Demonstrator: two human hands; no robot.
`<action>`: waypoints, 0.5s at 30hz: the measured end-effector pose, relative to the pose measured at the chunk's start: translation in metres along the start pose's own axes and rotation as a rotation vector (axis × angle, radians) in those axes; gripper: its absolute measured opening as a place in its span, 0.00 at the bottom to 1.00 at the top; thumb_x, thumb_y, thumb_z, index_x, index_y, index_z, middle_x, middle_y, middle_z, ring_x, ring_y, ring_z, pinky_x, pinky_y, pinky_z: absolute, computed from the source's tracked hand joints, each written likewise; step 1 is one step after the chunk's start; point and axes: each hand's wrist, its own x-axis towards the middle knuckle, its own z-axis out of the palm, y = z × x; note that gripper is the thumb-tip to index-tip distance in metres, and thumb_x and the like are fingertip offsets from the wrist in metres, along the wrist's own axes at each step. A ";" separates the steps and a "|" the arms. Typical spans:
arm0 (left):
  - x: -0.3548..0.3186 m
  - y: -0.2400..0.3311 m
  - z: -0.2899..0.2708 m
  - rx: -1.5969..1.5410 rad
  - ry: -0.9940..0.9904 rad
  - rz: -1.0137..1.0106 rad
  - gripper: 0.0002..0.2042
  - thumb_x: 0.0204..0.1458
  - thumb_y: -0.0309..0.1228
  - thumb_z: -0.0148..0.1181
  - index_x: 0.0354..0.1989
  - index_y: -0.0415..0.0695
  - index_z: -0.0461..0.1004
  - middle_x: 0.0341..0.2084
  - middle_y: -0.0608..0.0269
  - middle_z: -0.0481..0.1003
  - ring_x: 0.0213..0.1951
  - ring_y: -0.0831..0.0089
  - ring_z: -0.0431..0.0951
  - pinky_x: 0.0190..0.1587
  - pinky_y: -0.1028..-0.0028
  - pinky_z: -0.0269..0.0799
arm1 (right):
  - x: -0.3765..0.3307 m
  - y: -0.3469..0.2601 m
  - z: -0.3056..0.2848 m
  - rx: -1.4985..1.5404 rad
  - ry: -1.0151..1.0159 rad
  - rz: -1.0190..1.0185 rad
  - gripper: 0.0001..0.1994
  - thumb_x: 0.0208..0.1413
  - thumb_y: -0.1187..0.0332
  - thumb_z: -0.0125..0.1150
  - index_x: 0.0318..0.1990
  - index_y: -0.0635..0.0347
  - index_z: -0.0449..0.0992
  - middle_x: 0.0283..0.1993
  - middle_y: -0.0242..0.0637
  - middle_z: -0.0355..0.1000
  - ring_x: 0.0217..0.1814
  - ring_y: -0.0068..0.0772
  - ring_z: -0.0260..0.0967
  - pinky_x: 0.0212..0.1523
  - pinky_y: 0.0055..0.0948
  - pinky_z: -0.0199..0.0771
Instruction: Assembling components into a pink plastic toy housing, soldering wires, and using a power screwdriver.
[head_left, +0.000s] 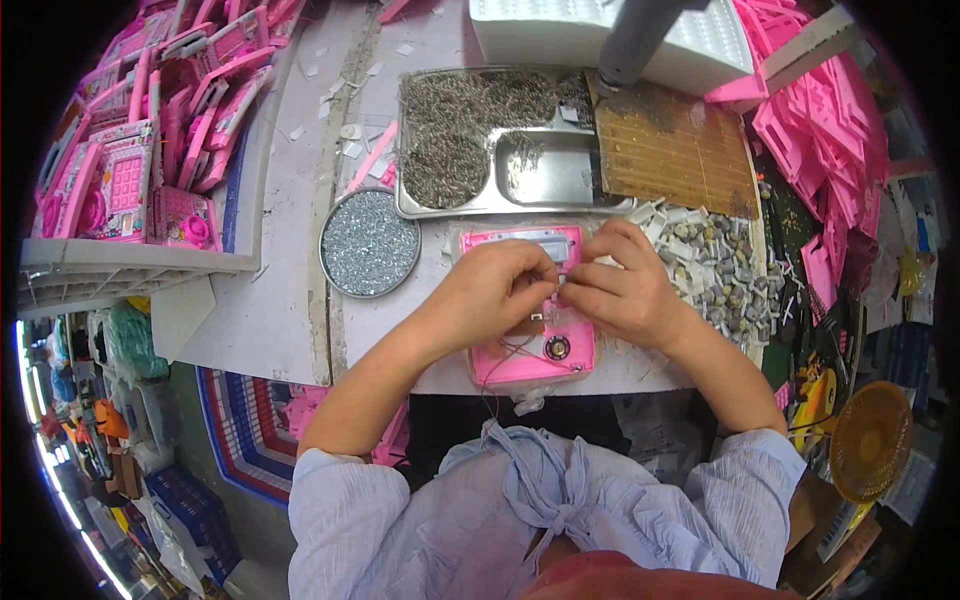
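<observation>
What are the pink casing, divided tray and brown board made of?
Pink casing: likely plastic, smooth; even colour, moulded edges.
Divided tray: shiny metal, probably stainless steel; exposed well reflects light.
Brown board: maybe bamboo or wood, stained; fine parallel lines.

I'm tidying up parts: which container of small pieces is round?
The dish of silvery pieces, left of the pink case; the other, the metal tray, is rectangular with compartments.

No words, labels, numbers or signs can be read. The pink cases (pixel 127 185) piled at the left bear small multicoloured print around their button grids; it may include lettering, but it is too small to tell. On the pink case (pixel 515 368) lying on the table (pixel 240 325), nothing is legible either.
</observation>
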 end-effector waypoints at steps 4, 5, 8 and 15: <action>-0.002 -0.012 0.005 0.105 0.080 0.070 0.05 0.58 0.25 0.61 0.38 0.37 0.76 0.29 0.60 0.77 0.31 0.75 0.77 0.35 0.72 0.74 | -0.010 -0.011 -0.014 0.009 -0.001 0.119 0.11 0.40 0.72 0.72 0.34 0.58 0.80 0.38 0.34 0.76 0.46 0.43 0.72 0.51 0.46 0.74; -0.004 -0.009 0.004 0.114 0.090 0.040 0.05 0.58 0.25 0.61 0.38 0.37 0.76 0.29 0.60 0.77 0.31 0.75 0.77 0.35 0.72 0.73 | -0.019 -0.020 -0.032 0.023 -0.019 0.226 0.11 0.41 0.73 0.72 0.35 0.58 0.80 0.38 0.34 0.76 0.46 0.44 0.72 0.51 0.45 0.73; -0.007 -0.009 0.008 0.218 0.200 0.154 0.04 0.58 0.24 0.61 0.39 0.37 0.77 0.31 0.57 0.76 0.32 0.67 0.78 0.36 0.70 0.73 | -0.092 -0.045 -0.083 -0.049 0.186 0.698 0.08 0.48 0.78 0.70 0.36 0.60 0.81 0.41 0.35 0.77 0.47 0.40 0.73 0.52 0.40 0.74; -0.009 -0.005 0.017 0.451 0.316 0.289 0.05 0.56 0.25 0.63 0.39 0.38 0.77 0.31 0.53 0.76 0.33 0.54 0.79 0.37 0.62 0.75 | -0.252 -0.080 -0.147 0.537 1.442 1.480 0.12 0.69 0.62 0.59 0.52 0.59 0.72 0.37 0.35 0.72 0.33 0.27 0.64 0.34 0.27 0.66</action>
